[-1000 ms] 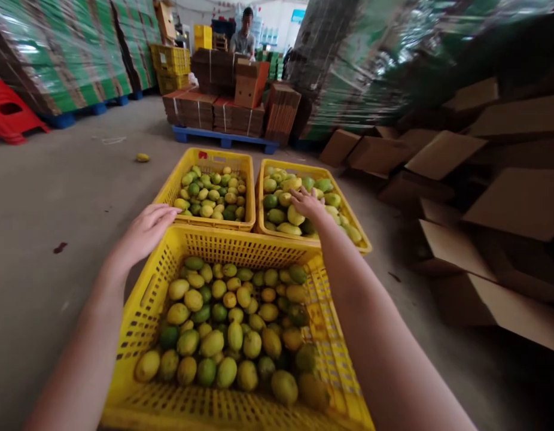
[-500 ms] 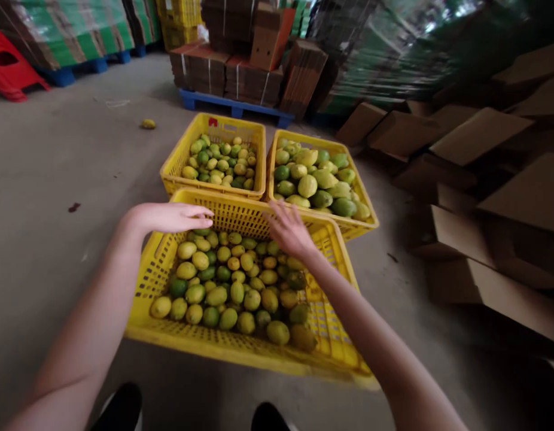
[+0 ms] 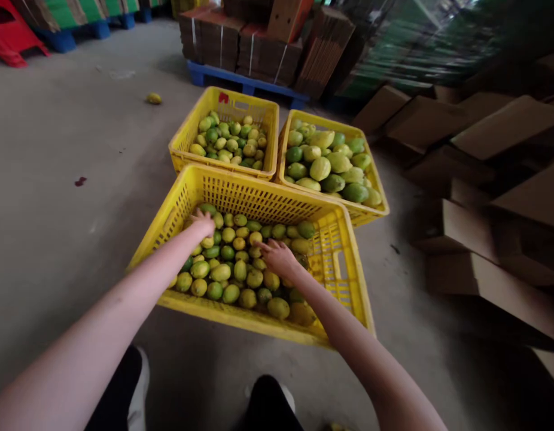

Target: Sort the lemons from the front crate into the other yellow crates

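The large yellow crate (image 3: 254, 326) in front of me holds many yellow and green lemons (image 3: 221, 273). My left hand (image 3: 204, 224) reaches down onto the lemons near the crate's far left corner, fingers apart; some fingertips are hidden among the fruit. Over the middle right of the pile, my right hand (image 3: 277, 258) is held low with its fingers stretched to the left. Its fingertips are at or just above a yellow lemon (image 3: 255, 238), and I cannot tell if they touch it. No fruit is seen lifted in either hand.
Behind stand a smaller yellow crate (image 3: 180, 158) of small lemons and another yellow crate (image 3: 379, 209) of bigger fruit. A single lemon (image 3: 154, 98) lies on the floor. Cardboard boxes (image 3: 465, 233) crowd the right; flattened cartons sit on a blue pallet (image 3: 247, 88).
Both hands have come down from above the crate's far side onto or close to the lemons. My left hand moved inward over the rim. The view has tilted downward.
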A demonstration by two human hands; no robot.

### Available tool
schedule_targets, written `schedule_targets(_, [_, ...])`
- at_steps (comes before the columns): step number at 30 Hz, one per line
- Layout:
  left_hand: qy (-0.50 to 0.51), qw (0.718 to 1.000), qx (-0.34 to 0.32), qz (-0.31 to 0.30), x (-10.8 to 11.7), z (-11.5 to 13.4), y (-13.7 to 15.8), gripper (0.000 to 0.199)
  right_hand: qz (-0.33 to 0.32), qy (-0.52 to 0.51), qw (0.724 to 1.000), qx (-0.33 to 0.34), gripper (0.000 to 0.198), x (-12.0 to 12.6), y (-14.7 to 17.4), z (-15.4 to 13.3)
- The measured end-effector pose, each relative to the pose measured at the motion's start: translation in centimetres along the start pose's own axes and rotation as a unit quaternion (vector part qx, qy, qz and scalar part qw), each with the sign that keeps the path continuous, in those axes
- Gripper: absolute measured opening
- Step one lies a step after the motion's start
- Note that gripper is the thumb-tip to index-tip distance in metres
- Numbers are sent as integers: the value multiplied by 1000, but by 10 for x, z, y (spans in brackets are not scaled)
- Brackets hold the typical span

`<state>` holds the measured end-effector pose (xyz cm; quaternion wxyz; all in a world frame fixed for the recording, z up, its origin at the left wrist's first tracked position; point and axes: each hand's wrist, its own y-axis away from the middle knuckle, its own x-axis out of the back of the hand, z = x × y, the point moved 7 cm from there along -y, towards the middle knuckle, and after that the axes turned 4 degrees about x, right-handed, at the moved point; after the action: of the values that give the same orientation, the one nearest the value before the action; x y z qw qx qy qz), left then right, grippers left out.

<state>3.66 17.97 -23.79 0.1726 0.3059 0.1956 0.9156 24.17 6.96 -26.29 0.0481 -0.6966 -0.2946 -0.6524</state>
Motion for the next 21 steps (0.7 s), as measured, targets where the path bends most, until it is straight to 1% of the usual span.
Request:
schedule_targets(2, [-39,998,55,10,7,-34,-5,21,22,3,996,-84,33,4,3,17])
schedule_targets(3, [-52,996,69,8,10,-46,-8,21,22,3,993,-120,31,4,6,26])
schedule_targets(4, [-62,995,77,10,14,-55,-10,23,16,3,989,-145,29,3,8,34])
schedule_targets(6, [-75,994,81,23,17,-65,-15,26,3,-1,987,-162,25,0,11,45])
schedule_targets(10, [-80,991,78,74,12,-71,-21,22,-14,-5,987,-160,16,-8,12,51])
schedule_targets(14, [-41,991,70,111,8,-76,-26,34,-45,17,986,-162,19,-14,8,45])
schedule_targets(16, [-53,990,59,112,5,-75,-28,37,-64,25,985,-160,21,-15,7,40])
schedule_targets(18, [-90,989,47,109,0,-69,-29,40,-79,32,984,-157,23,-14,10,37])
schedule_targets(21, [-175,982,25,68,-15,-55,-30,43,-99,41,982,-154,25,-12,14,35])
